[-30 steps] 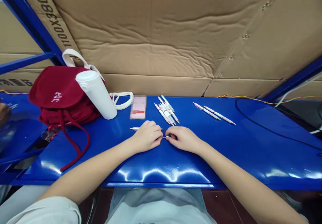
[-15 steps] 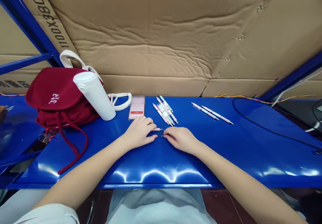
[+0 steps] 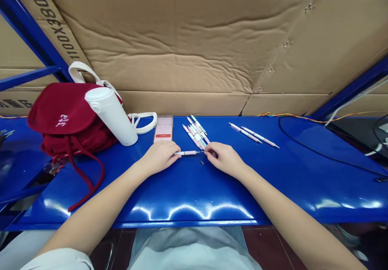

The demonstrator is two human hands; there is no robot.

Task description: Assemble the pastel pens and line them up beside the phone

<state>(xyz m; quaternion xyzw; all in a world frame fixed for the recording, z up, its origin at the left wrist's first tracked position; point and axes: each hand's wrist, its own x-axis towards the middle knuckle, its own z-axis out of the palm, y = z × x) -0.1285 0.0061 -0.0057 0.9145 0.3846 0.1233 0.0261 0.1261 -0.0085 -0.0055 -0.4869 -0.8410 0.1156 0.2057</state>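
A pale pink pen (image 3: pixel 186 153) lies across the blue table (image 3: pixel 188 185) between my two hands. My left hand (image 3: pixel 159 156) pinches its left end. My right hand (image 3: pixel 223 158) pinches the pen's tip end. A tiny dark part (image 3: pixel 201 163) lies loose on the table just below the pen. Behind the hands lies a pile of several pastel pens (image 3: pixel 196 132).
Two more pens (image 3: pixel 254 135) lie to the right. A phone (image 3: pixel 163 131), a tilted white bottle (image 3: pixel 110 115) and a red drawstring bag (image 3: pixel 68 116) sit at the left. Cardboard lines the back. Cables (image 3: pixel 327 120) run along the right side.
Both hands moved up toward the pen pile. The left hand slid the pink pen rightward; the right hand took its tip. The small part now lies free on the table.
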